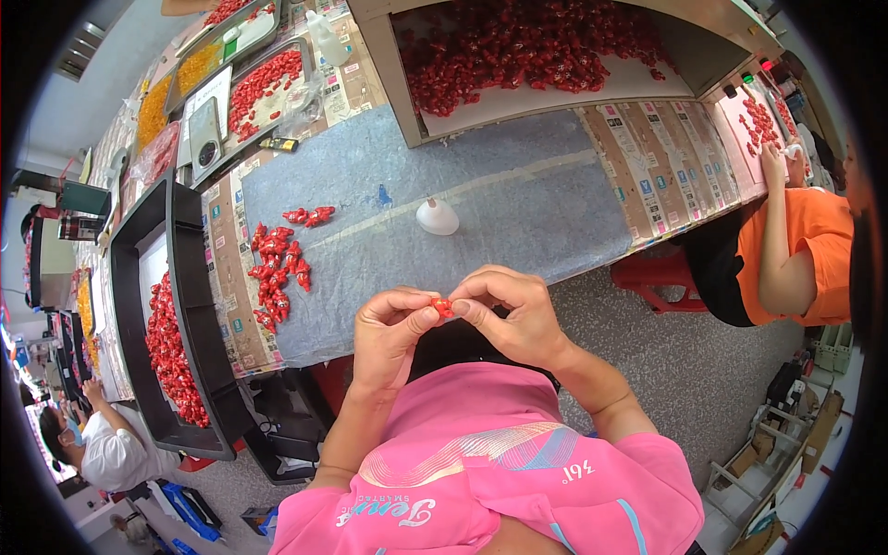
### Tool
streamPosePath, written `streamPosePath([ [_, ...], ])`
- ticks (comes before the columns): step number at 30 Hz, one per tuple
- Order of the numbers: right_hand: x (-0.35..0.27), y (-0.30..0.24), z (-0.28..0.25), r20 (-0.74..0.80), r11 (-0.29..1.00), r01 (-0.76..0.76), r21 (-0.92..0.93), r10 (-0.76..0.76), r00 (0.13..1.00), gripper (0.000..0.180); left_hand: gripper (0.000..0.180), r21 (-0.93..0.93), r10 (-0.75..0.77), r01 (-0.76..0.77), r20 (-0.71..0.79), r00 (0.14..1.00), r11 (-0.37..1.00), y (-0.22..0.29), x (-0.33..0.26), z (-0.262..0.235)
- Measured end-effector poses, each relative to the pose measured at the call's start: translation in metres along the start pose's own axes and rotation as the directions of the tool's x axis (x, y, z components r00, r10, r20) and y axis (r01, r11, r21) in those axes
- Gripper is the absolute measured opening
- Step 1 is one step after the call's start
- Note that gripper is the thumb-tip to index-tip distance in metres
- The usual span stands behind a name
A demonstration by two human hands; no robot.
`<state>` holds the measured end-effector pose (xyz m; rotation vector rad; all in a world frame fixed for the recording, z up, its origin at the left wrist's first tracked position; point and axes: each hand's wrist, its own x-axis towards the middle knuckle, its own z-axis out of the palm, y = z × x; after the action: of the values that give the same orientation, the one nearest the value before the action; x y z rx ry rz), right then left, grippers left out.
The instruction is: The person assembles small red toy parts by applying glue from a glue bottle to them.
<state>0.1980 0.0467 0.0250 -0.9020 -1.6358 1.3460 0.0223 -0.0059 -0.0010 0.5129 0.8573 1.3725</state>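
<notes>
clearly pinched between both hands: small red piece (442,306), held at chest height above the lap, short of the blue-covered surface (518,199). left hand (388,335) fingers narrow on its left end, right hand (513,314) fingers narrow on the right. could slip free if either pinch loosens, dropping to the lap or the floor. could tear or crush if twisted too hard. lying well apart on the surface: loose red pieces (275,270), white cone-shaped thing (437,217). beyond, black tray (176,305) with more red pieces.
</notes>
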Motion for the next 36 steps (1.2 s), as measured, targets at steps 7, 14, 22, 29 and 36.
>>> streamPosePath([
  [7, 0.001, -0.002, 0.0, 0.016, 1.0, -0.002, 0.001, 0.002, 1.0, 0.005, 0.014, 0.007, 0.005, -0.006, 0.009, 1.0, 1.0, 0.0, -0.001, -0.002],
  [14, 0.002, -0.002, -0.002, 0.05, 1.0, -0.024, -0.017, 0.024, 0.998, 0.007, 0.013, -0.034, -0.031, 0.031, 0.005, 1.0, 0.999, 0.003, 0.0, -0.002],
  [22, 0.005, -0.004, -0.005, 0.091, 0.999, 0.019, -0.047, -0.014, 0.996, 0.012, 0.016, -0.106, -0.068, 0.072, 0.038, 0.997, 0.992, 0.007, 0.003, -0.006],
  [29, 0.004, -0.002, -0.003, 0.075, 0.997, 0.055, -0.045, -0.051, 0.996, 0.014, 0.02, -0.063, -0.035, 0.037, 0.037, 0.999, 0.997, 0.01, 0.001, -0.002],
  [36, 0.005, -0.002, 0.0, 0.04, 0.993, 0.107, -0.048, -0.105, 0.994, 0.014, 0.023, -0.003, 0.021, -0.021, 0.036, 0.999, 1.0, 0.006, 0.001, -0.005],
])
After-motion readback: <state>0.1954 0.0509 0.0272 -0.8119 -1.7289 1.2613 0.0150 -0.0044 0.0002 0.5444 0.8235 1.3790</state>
